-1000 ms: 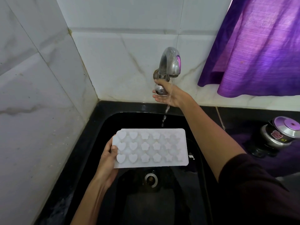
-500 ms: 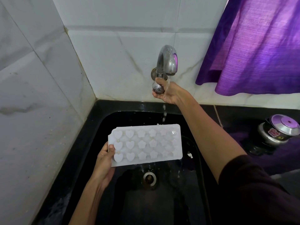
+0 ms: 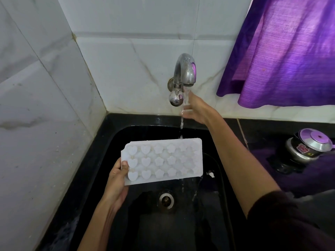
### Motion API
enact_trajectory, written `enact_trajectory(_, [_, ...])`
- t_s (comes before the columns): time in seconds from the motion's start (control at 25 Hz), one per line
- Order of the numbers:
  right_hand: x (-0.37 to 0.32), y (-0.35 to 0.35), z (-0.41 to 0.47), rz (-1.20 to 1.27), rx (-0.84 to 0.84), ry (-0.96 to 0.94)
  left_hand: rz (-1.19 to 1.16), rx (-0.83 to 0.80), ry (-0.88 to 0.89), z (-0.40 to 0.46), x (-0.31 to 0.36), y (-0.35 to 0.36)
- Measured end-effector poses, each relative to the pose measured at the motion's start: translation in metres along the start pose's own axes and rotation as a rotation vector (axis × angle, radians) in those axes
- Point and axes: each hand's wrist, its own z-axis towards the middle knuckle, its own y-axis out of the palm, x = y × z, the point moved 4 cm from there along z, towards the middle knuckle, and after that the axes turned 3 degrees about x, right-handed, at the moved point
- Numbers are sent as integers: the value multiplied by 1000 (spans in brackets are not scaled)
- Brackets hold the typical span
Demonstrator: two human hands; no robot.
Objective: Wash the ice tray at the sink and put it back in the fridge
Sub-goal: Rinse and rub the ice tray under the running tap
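White plastic ice tray [image 3: 163,160] with heart and star moulds, held flat over the black sink [image 3: 112,142], water stream hitting its far edge. Left hand [image 3: 117,183] grips its left end, thumb on top. Right hand [image 3: 196,110] just beside chrome wall tap [image 3: 184,73], fingers loosely open, holding nothing.

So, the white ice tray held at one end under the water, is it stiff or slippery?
The ice tray stays flat though the left hand grips only one end, so it is probably fairly stiff and light. Water runs over it, so it is likely slippery.
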Motion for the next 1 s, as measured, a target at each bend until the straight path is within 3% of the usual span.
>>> enact_trajectory(0.08, [40, -36, -19, -168, 154, 78, 5, -15, 40, 2, 3, -1])
enact_trajectory(0.12, [68, -51, -29, -152, 129, 172, 23, -27, 62, 2, 4, -1])
enact_trajectory(0.2, [118, -60, -59, 48, -75, 349, 62, -63, 97, 2, 4, 3])
enact_trajectory(0.28, [141, -57, -81, 270, -198, 385, 37, -94, 107, 0, 1, 11])
enact_trajectory(0.44, [149, -52, -102, 380, -87, 180, -202, -178, -24, -8, -5, 24])
enact_trajectory(0.52, [151, -57, -106, 293, 8, -50, -373, -278, -124, -18, 1, 23])
enact_trajectory(0.64, [147, -57, -121, 149, 107, -356, -391, -257, -218, -31, 5, 21])
enact_trajectory(0.8, [152, -55, -132, 116, 188, -351, -78, -202, -157, -37, 2, 22])
enact_trajectory(1.0, [163, -65, -143, 186, 89, -351, -18, -230, -37, -47, 8, 14])
